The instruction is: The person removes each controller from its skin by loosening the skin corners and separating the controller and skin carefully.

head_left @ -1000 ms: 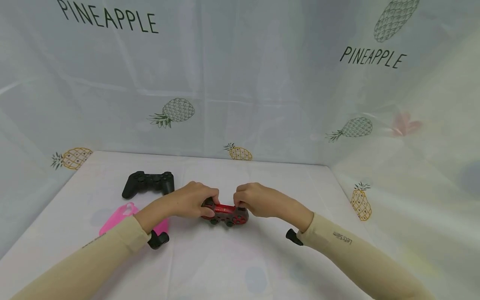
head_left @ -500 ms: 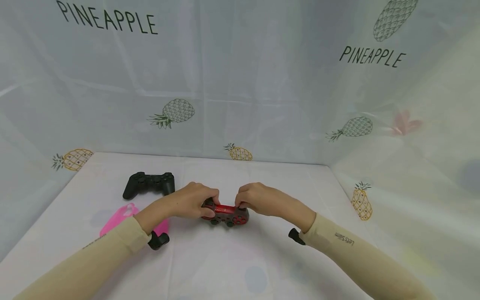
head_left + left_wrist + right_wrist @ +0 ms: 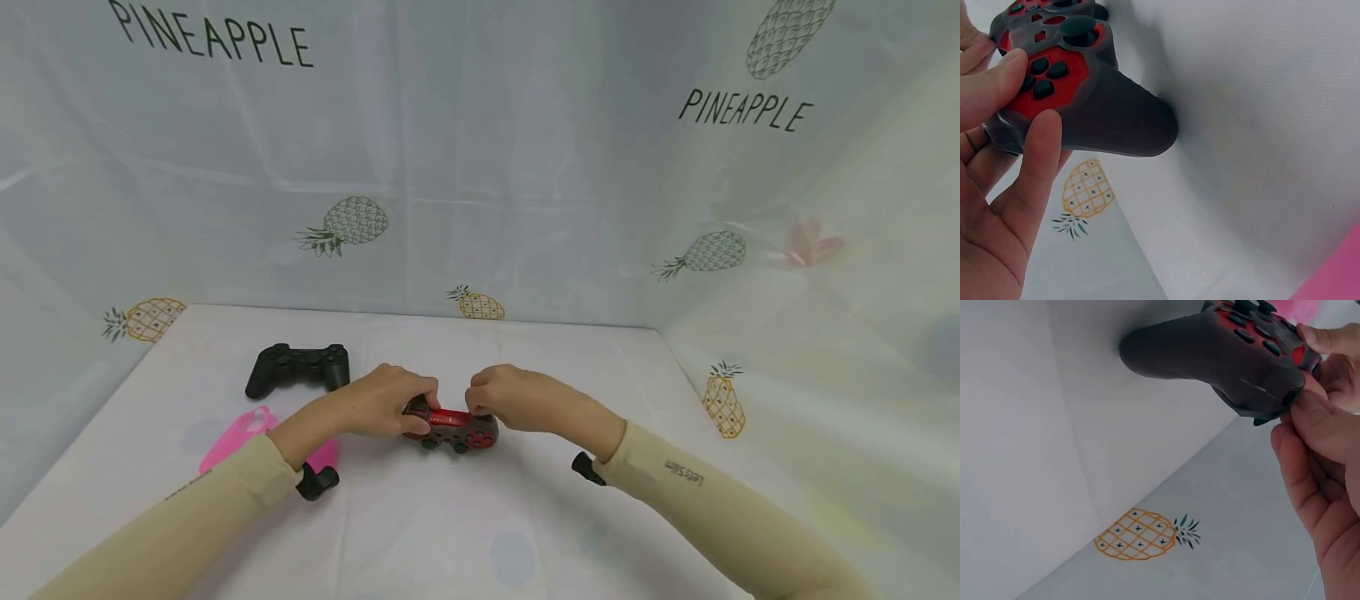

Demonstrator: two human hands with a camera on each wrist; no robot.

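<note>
A red game controller (image 3: 450, 419) in a dark, see-through sleeve-like cover (image 3: 1116, 112) is held over the middle of the white table. My left hand (image 3: 382, 402) grips its left end, thumb and fingers on either side of the button pad in the left wrist view. With thumb and fingertips, my right hand (image 3: 517, 398) pinches the cover's edge (image 3: 1282, 400) at the right shoulder of the controller. One grip end points down close to the table in both wrist views. The fingertips hide part of the controller's far edge.
Behind my left hand lies a black game controller (image 3: 296, 367). A pink, flat, soft-looking piece (image 3: 236, 433) lies under my left forearm, partly hidden by the sleeve. A pineapple-printed curtain (image 3: 525, 208) stands around the white table (image 3: 450, 533).
My right hand shifts slightly right, then back left, along the controller's right shoulder. My left hand and the controller stay nearly in place.
</note>
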